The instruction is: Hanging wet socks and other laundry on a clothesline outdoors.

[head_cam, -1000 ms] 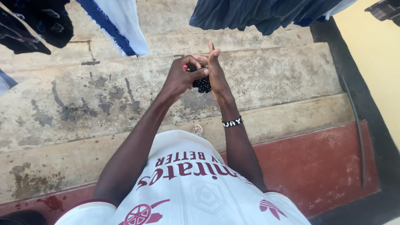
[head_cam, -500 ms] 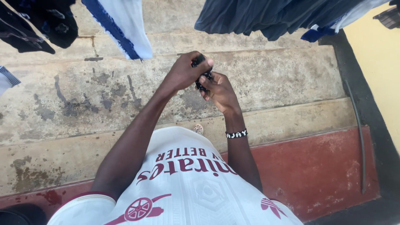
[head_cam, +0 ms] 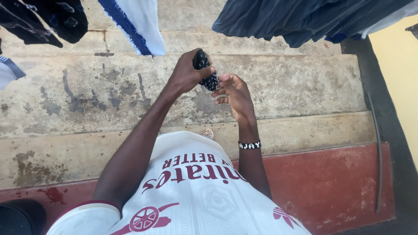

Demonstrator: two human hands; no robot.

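A: What are the hands doing?

B: The left hand (head_cam: 187, 75) is clenched round a small black cloth (head_cam: 205, 69) with white dots, thumb pressed over it. The cloth sticks out above and below the fist, held in the air over the concrete steps (head_cam: 283, 82).

A: And the right hand (head_cam: 235, 93)?

B: Loosely open, palm turned toward the cloth, fingertips (head_cam: 220, 80) just touching its lower end. It grips nothing. A beaded bracelet (head_cam: 249, 145) sits on that wrist.

A: What is around them?

B: Dark blue clothes (head_cam: 296, 19) hang at the top right, a white cloth with a blue edge (head_cam: 139, 24) at the top left, and black garments (head_cam: 48, 19) in the far left corner. Below the steps runs a red floor strip (head_cam: 339, 178), with a yellow wall (head_cam: 398, 74) along the right edge.
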